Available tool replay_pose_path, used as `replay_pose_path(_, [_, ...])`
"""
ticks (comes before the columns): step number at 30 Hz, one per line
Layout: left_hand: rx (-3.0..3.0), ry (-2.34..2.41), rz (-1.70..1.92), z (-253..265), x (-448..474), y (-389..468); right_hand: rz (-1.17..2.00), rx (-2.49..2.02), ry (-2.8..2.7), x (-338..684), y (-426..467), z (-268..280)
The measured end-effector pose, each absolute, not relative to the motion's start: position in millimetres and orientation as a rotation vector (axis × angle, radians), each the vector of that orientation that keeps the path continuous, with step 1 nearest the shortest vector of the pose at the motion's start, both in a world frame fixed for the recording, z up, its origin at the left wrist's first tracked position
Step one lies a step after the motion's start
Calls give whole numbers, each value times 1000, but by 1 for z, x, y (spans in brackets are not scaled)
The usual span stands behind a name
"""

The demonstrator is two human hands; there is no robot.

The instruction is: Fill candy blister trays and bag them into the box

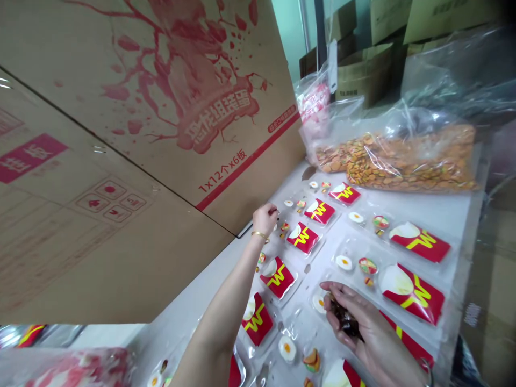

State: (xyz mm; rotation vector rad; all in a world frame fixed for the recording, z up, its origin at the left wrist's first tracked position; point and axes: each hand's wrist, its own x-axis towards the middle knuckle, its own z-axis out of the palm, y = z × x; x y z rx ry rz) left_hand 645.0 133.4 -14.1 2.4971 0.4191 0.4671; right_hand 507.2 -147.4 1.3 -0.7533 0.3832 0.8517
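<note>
Head view: the left hand pinches a dark bit. At its 4 o'clock lies the nearest tray, long way running 10 to 4. The right hand, farther off near 5 o'clock, curls its fingers around more dark bits.

Big cardboard box has "1x12个x6板" printed on it in red, plus a magenta label with white Chinese characters I can't swear to. The red packets wear a chunky yellow letter, M or W, can't tell; the open carton behind has print too blurry to read.
</note>
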Motion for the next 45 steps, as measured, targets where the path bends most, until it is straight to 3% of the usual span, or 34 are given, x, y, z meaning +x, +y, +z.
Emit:
replay_pose_path(12, [3010,194,361,-25,732,109,781,-797,436,536,-150,-1])
replay_pose_path(19, [3043,101,226,-23,732,99,680,-759,394,559,-157,2])
replay_pose_path(23, [2688,57,227,-1,697,72,609,-712,315,572,-164,1])
replay_pose_path(29, [1934,-130,-396,25,616,-5,543,-707,249,579,-164,-4])
replay_pose_path(35, [1724,58,-130,13,641,-17,492,-766,282,586,-168,-4])
replay_pose_path(39, [2072,152,116,6,727,14,559,-820,384,589,-179,-2])
replay_pose_path(45, [2505,382,211,-13,833,37,626,-796,487,591,-190,-4])
